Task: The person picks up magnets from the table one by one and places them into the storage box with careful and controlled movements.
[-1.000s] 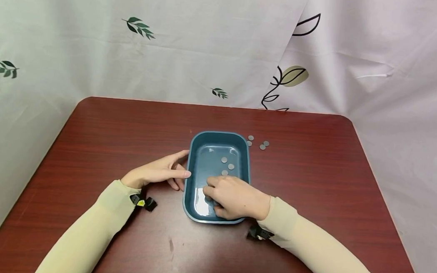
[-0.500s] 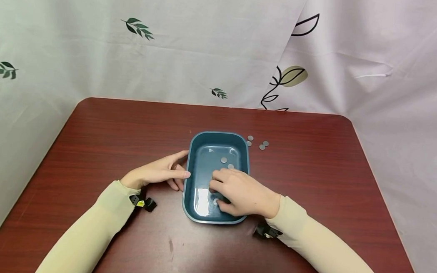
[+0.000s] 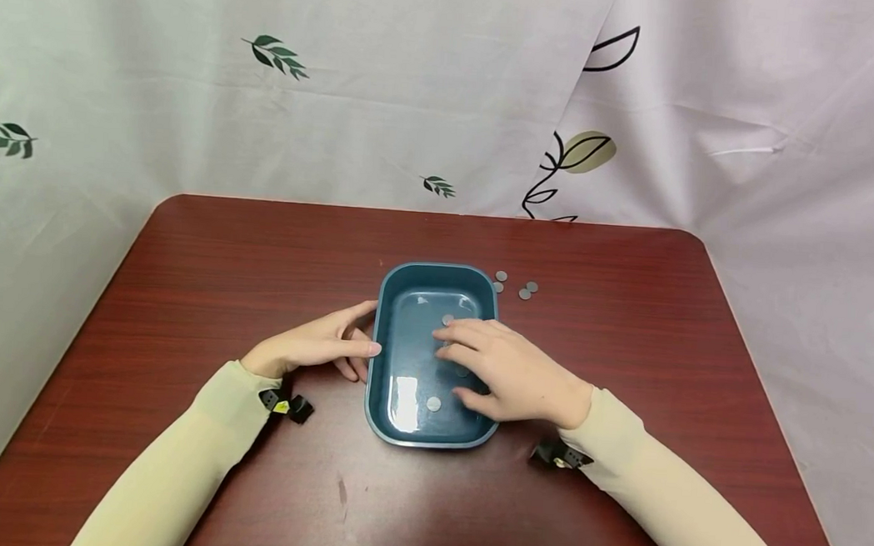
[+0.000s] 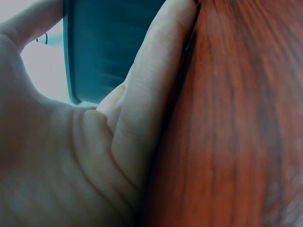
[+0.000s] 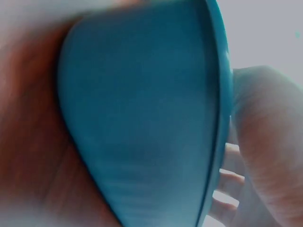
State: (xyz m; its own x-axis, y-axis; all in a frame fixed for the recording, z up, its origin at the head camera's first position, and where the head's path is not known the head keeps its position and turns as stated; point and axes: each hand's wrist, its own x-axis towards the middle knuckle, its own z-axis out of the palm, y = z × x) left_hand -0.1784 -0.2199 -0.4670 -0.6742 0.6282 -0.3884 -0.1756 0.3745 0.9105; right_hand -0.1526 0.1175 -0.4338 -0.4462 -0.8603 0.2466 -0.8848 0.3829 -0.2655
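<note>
Drawn rightward, the right hand (image 3: 517, 372), fingers (image 3: 469, 336) spread loose, hovers over round gray discs (image 3: 434, 404) in a glossy teal tray (image 3: 407, 342).

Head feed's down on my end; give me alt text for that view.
A person's right hand, fingers spread, is over a blue tray holding small grey discs. The left hand touches the tray's left side, thumb at the rim. Four more discs lie on the red-brown table near the tray's far right corner.

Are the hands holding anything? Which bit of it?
No firm grip shows: the left hand touches the blue tray at its left side, thumb at the rim. The right hand is spread over the tray, holding nothing visible.
</note>
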